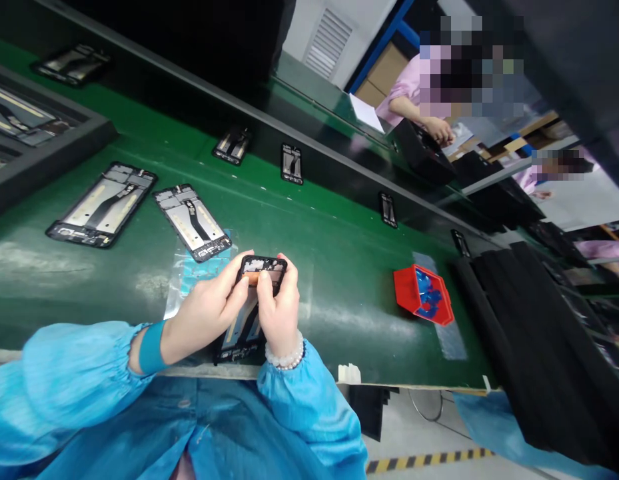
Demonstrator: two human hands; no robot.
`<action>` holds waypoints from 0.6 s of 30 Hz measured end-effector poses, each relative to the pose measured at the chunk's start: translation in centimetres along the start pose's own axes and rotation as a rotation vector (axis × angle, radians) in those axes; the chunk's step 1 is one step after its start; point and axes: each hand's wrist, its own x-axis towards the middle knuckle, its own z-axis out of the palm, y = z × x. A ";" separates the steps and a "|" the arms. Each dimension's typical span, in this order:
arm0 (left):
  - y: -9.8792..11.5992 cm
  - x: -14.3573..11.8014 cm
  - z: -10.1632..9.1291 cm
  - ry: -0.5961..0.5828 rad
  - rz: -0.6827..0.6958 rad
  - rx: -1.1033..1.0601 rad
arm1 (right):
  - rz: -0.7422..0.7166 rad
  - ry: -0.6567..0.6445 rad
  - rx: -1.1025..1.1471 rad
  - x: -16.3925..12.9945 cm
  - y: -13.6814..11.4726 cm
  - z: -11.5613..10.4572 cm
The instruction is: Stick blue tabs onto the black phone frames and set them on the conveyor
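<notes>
Both my hands grip one phone frame (242, 325) near the bench's front edge, its black rim and silver inner plate facing up. My left hand (209, 307) is closed on its left side, the thumb over the upper part. From the right, my right hand (278, 303) clasps it with the thumb pressed on the inside. An orange-brown strip (252, 277) lies between the two thumbs. Just beyond my left hand, a second phone frame (193, 222) rests partly on a sheet with light-blue film pieces (202, 270). Another phone frame (103, 205) lies farther left.
A red bin (406, 293) with blue pieces stands on the right of the green bench. Black trays (554, 360) are stacked beyond it. At far left sits a dark tray (96, 130) holding phone frames. Several more lie along the back strip. Co-workers in pink sit across.
</notes>
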 end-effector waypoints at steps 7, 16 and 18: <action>-0.1 -0.3 0.2 -0.017 0.032 0.094 | -0.034 0.008 -0.415 -0.3 -0.8 -0.1; -0.3 0.0 -0.3 0.006 -0.062 -0.055 | 0.080 -0.252 0.036 0.8 -0.3 -2.4; -0.3 0.1 -0.4 0.030 -0.094 -0.104 | 0.147 -0.374 0.275 0.3 0.4 -3.0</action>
